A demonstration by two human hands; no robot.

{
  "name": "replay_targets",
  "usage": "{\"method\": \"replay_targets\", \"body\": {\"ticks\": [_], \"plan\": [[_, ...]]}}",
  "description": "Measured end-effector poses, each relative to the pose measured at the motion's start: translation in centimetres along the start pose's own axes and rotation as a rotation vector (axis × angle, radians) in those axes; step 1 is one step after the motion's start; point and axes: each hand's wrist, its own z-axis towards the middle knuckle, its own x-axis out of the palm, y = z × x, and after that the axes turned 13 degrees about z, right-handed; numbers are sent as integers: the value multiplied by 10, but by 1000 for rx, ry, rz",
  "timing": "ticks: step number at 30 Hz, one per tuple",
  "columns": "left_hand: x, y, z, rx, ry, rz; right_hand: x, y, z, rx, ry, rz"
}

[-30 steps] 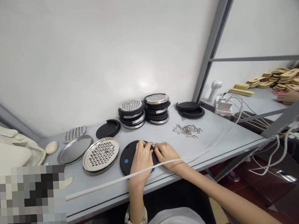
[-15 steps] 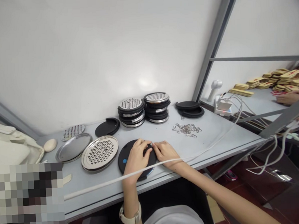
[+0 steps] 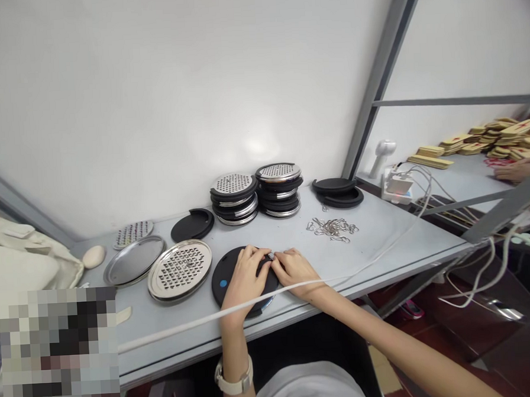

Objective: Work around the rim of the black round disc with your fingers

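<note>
- Desk (image 3: 373, 228): grater stacks (image 3: 233, 199) by the back edge.
- Disc (image 3: 224, 269): black, near the front edge.
- Left hand (image 3: 244, 279): over the disc, grasping its rim.
- Right hand (image 3: 295, 270): fingertips pinching a metal bit (image 3: 271, 256).
- Clips (image 3: 333, 228): loose, right of the disc.

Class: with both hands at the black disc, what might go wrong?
The small metal piece at the fingertips might slip. The black disc lies near the front edge of the table, so a push might tip it off. The white cable crosses in front of both wrists and might snag.
</note>
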Motion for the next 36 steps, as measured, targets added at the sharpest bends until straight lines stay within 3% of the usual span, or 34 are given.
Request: {"method": "replay_targets", "body": {"ticks": [19,36], "plan": [[1,0,0,4,6,26,-6,5,-1,1,52,-13],[-2,-3,0,-5,25,-1,-1,1,0,14,-9,14]]}}
